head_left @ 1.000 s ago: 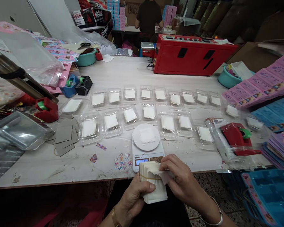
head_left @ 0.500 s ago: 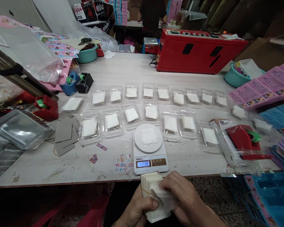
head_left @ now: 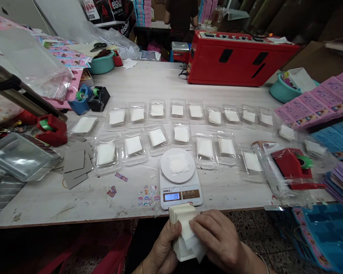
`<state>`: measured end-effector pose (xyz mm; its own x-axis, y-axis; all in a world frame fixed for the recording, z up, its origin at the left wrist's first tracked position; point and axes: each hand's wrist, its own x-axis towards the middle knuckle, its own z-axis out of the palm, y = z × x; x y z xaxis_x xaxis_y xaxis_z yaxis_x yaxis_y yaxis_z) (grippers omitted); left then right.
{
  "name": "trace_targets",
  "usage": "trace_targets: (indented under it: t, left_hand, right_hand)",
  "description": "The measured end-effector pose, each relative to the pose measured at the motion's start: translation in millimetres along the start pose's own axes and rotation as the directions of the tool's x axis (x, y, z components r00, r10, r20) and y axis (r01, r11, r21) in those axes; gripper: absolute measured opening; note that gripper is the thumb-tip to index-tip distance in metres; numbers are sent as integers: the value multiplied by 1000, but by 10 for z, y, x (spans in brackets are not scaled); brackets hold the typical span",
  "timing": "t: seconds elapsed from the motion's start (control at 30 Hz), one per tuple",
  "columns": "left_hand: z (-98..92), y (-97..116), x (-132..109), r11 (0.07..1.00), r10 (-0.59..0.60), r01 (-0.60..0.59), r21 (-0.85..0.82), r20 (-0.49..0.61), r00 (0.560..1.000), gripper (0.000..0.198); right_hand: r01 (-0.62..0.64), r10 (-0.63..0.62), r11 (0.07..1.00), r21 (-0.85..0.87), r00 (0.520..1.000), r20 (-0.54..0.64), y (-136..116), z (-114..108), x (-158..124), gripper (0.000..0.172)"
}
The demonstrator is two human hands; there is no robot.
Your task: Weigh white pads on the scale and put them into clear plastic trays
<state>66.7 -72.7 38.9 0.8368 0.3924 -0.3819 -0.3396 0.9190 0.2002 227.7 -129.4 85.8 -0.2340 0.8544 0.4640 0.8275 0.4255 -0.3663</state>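
My left hand (head_left: 165, 243) is wrapped round a thick stack of white paper squares (head_left: 183, 213) at the table's front edge, its thumb on top. My right hand (head_left: 217, 236) pinches a thin translucent sheet (head_left: 196, 245) at the stack's upper face, the fingers bent over it. Just beyond the hands stands a white digital scale (head_left: 178, 167) with a few thin white sheets (head_left: 179, 163) on its round plate; the display reads about 3.9. Behind and beside the scale, clear plastic trays (head_left: 133, 158) lie in two rows, each with white squares inside.
Grey cards (head_left: 74, 160), a red tape dispenser (head_left: 52, 130) and clear packaging (head_left: 23, 156) are at left. A second red dispenser (head_left: 291, 167) lies at right. Stickers (head_left: 148, 196) are left of the scale. A red machine (head_left: 240, 61) stands behind; a person (head_left: 181, 17) is farther back.
My left thumb has moved up onto the stack's top. The right hand has shifted slightly down, and the thin sheet now hangs lower over the stack. The view has moved slightly.
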Motion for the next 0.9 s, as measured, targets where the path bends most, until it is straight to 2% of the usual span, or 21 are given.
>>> trace_targets:
  t: [0.17,0.3,0.4,0.5,0.73,0.9]
  left_hand:
    - [11,9,15,998,-29,26,-51,-68,997,52]
    - [26,27,61,990,-78,69,-126,-67,995,50]
    - [38,35,100,987,-59,45,-156,-84,995,49]
    - [40,38,117,990,-30,16,-137,-97,995,47]
    - [74,111,114,999,27,-32,-41,-123,992,40]
    - [131,181,126,999,45,-46,-5,-125,991,42]
  right_hand:
    - [32,-32,999,-7,999,-15,34,6,32,27]
    - [45,-45,999,-2,998,-37,45,7,83,26]
    - [-5,7,1000,31,998,-56,60,-10,124,26]
    - [-100,105,990,100,993,-54,78,-36,164,31]
    - [-212,211,958,196,977,24,144,-51,268,39]
    - [-146,145,980,138,989,20,173,-48,307,39]
